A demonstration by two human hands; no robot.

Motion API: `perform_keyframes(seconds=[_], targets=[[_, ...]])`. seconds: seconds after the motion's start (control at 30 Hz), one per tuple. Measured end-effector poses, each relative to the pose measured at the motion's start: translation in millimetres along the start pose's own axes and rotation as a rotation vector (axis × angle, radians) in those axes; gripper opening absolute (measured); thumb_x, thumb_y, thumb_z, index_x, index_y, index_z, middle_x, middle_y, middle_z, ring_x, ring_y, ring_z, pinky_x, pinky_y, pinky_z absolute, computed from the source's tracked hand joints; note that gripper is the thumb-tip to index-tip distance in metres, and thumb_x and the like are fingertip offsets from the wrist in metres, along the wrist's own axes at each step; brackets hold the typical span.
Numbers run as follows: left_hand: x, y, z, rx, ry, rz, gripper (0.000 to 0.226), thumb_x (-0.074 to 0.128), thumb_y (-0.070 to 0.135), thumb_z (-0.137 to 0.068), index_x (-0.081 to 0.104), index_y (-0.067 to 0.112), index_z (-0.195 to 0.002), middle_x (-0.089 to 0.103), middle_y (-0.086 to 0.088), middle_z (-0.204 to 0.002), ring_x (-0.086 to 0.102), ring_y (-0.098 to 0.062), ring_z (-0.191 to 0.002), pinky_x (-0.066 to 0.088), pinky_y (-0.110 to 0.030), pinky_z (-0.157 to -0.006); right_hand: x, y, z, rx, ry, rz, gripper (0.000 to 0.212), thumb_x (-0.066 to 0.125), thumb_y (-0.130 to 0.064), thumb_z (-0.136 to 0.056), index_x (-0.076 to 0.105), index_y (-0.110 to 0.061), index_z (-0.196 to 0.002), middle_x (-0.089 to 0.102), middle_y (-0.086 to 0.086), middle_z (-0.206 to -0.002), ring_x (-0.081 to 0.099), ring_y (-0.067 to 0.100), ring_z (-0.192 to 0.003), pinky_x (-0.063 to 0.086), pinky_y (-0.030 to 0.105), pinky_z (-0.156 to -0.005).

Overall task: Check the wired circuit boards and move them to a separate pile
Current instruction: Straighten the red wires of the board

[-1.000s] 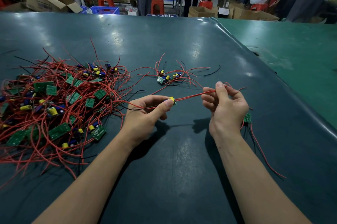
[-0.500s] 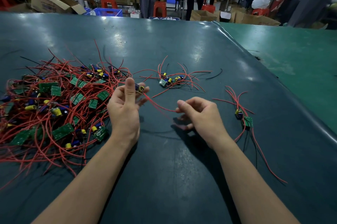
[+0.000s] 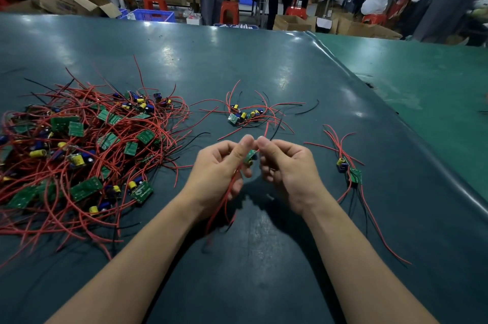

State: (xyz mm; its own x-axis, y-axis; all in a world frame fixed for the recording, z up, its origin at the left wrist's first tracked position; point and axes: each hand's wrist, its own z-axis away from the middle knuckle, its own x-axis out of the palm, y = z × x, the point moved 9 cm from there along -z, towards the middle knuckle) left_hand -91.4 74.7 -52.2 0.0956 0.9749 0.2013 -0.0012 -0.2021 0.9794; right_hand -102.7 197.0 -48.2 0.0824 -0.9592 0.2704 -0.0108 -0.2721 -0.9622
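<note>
Between my two hands is a small green circuit board (image 3: 250, 156) with red wires hanging down under my left palm. My left hand (image 3: 219, 173) grips it with thumb and curled fingers. My right hand (image 3: 287, 170) pinches the board's right end, where a red wire sticks upward. A large pile of wired boards (image 3: 79, 149) covers the table's left side. A small pile of wired boards (image 3: 245, 115) lies just beyond my hands. A single wired board (image 3: 348, 170) with its red and black wires lies to the right.
The dark green table mat (image 3: 264, 257) ends at a raised edge on the right, with a lighter green table (image 3: 422, 86) beyond. Cardboard boxes, red stools, a blue crate and standing people fill the background past the far edge.
My hands have come together in front of me. The board moved from my raised left hand to the middle, and my right hand now pinches its other end instead of the wire.
</note>
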Motion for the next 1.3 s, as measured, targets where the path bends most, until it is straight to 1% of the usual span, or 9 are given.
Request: perform_keyframes(seconds=[0.17,0.43,0.57,0.73,0.9,1.03,1.1,1.17,1.3], targets=[[10.5,-9.6,2.1,-0.187,-0.194,0.103,0.019,0.065,0.027,-0.079,0.066,0.009,-0.085,0.061,-0.003,-0.06,0.043,-0.006,-0.033,0.025,-0.012,-0.028,-0.6,-1.6,0.0,0.002,-0.03,-0.076,0.023,0.055,-0.013,-0.097,0.077,-0.011,-0.087,0.053,-0.003,-0.059,0.045,0.008,-0.046,0.034,0.017,-0.04],[0.8,-17.2,0.1,-0.167,-0.078,0.057,0.024,0.076,0.026,-0.065,0.066,0.011,-0.081,0.056,-0.006,-0.052,0.044,-0.01,-0.033,0.028,-0.014,-0.033,-1.9,11.5,1.5,0.088,-0.004,0.096,0.017,0.067,-0.017,-0.091,0.077,-0.013,-0.079,0.062,-0.001,-0.062,0.045,0.005,-0.045,0.034,0.015,-0.041],[6.7,-18.2,1.8,-0.181,-0.163,0.021,0.025,0.074,0.028,-0.071,0.068,0.008,-0.084,0.061,-0.011,-0.055,0.051,-0.012,-0.034,0.033,-0.014,-0.032,-3.4,9.0,-0.1,0.049,-0.004,0.098,0.026,0.059,-0.021,-0.097,0.077,-0.012,-0.081,0.044,0.001,-0.055,0.035,0.01,-0.044,0.025,0.016,-0.039],[10.0,-17.7,3.0,-0.19,-0.197,-0.053,0.026,0.072,0.031,-0.069,0.066,0.009,-0.082,0.06,-0.009,-0.054,0.049,-0.013,-0.034,0.033,-0.014,-0.035,-23.5,5.1,-4.4,0.007,0.168,0.091,0.031,0.056,-0.02,-0.099,0.074,-0.009,-0.076,0.037,-0.004,-0.048,0.028,0.008,-0.037,0.022,0.016,-0.037],[9.6,-17.1,4.1,-0.205,-0.206,-0.071,0.025,0.072,0.031,-0.068,0.066,0.01,-0.08,0.058,-0.006,-0.051,0.045,-0.011,-0.035,0.031,-0.015,-0.037,-29.3,7.8,-6.7,0.052,0.23,-0.045,0.032,0.05,-0.018,-0.101,0.069,-0.007,-0.078,0.039,-0.006,-0.051,0.028,0.007,-0.034,0.022,0.015,-0.036],[16.1,-15.8,7.8,-0.194,-0.308,-0.077,0.03,0.075,0.033,-0.064,0.066,0.009,-0.079,0.057,-0.006,-0.049,0.045,-0.012,-0.035,0.031,-0.018,-0.038,-15.9,17.0,-6.9,0.194,0.108,-0.406,0.042,0.049,-0.021,-0.099,0.057,-0.014,-0.058,0.03,-0.006,-0.046,0.024,0.005,-0.031,0.019,0.015,-0.03],[17.6,-16.1,10.0,-0.192,-0.352,-0.085,0.023,0.081,0.026,-0.069,0.068,0.01,-0.077,0.056,-0.007,-0.048,0.044,-0.012,-0.033,0.031,-0.017,-0.037,-15.4,14.2,-7.9,0.157,0.088,-0.407,0.043,0.052,-0.021,-0.098,0.063,-0.013,-0.058,0.032,-0.006,-0.047,0.025,0.004,-0.032,0.02,0.015,-0.029],[15.9,-16.5,9.6,-0.196,-0.354,-0.066,0.013,0.077,0.025,-0.072,0.07,0.014,-0.073,0.055,-0.006,-0.046,0.043,-0.012,-0.032,0.03,-0.016,-0.036,-16.4,8.6,-9.1,0.081,0.08,-0.35,0.03,0.055,-0.018,-0.098,0.071,-0.009,-0.074,0.043,-0.006,-0.052,0.029,0.003,-0.036,0.022,0.015,-0.032],[13.9,-17.4,8.2,-0.197,-0.354,-0.051,0.032,0.077,0.037,-0.06,0.066,0.01,-0.074,0.054,-0.005,-0.044,0.043,-0.012,-0.032,0.03,-0.017,-0.035,-26.1,-7.7,-9.5,-0.121,0.118,-0.081,0.019,0.056,-0.005,-0.097,0.07,-0.014,-0.088,0.055,-0.007,-0.056,0.033,0.007,-0.034,0.026,0.015,-0.035]])
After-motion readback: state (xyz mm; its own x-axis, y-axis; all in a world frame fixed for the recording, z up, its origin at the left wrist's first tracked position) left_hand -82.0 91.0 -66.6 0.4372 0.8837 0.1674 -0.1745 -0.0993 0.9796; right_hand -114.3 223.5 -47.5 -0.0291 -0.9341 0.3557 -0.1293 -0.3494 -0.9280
